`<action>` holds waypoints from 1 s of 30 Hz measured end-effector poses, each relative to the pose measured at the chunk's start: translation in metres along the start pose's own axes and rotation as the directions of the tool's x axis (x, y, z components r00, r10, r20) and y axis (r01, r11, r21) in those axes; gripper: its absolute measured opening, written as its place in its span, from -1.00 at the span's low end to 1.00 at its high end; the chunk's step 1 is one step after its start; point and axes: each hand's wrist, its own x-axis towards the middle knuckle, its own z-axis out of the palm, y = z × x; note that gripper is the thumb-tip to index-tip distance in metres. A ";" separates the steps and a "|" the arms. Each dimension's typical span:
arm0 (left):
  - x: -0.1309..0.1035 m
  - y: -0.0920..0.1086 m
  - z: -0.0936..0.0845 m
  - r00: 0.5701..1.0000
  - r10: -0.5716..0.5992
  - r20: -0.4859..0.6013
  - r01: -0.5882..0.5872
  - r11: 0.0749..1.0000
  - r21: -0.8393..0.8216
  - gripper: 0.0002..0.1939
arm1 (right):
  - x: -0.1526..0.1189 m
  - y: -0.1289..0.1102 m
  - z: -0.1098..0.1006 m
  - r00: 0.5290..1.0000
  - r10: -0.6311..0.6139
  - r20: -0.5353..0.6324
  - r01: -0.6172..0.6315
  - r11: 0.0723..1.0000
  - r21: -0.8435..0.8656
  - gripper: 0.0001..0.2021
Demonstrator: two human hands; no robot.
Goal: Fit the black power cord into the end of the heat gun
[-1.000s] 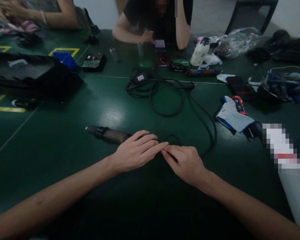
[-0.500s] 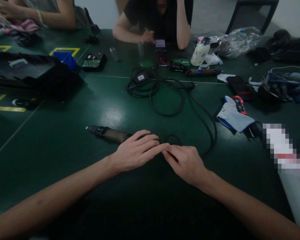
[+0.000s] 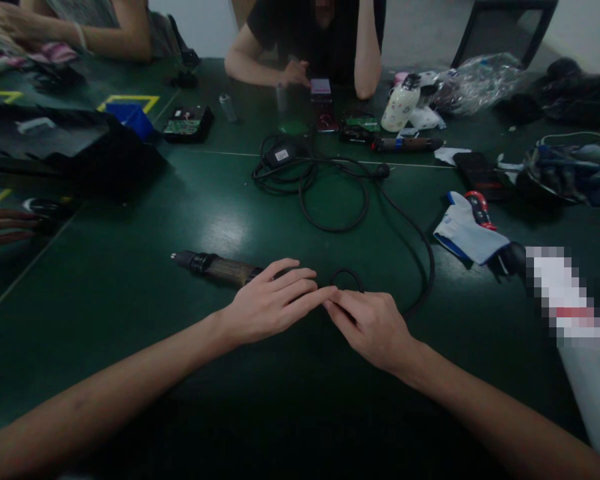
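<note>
One power screwdriver (image 3: 225,268) on the table (image 3: 130,287), left of frame centre, tip leftward | left hand (image 3: 273,303) over its rear end, fingers stretched, grip beneath hidden | right hand (image 3: 373,327) just right of centre, fingers bent together, cannot tell whether gripping | black cable (image 3: 432,263) looped in upper centre, running down behind right hand

On the table (image 3: 130,287), the left hand (image 3: 275,303) lies over the rear of a screwdriver (image 3: 225,269), whose tip points away to the left of the grip. The right hand (image 3: 367,323) meets the left one's fingertips. Behind the grip lies a cable (image 3: 335,231) in loops, an adapter (image 3: 283,155) among them. Well left sits a tray (image 3: 55,143), another person's hand (image 3: 5,227) before it; a glove (image 3: 467,233) lies right.
</note>
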 end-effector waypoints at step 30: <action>-0.013 -0.075 -0.014 0.869 -0.494 0.040 0.485 0.865 0.132 -0.78 | 0.000 -0.006 -0.009 0.979 0.017 -0.204 -0.016 1.000 0.004 -0.62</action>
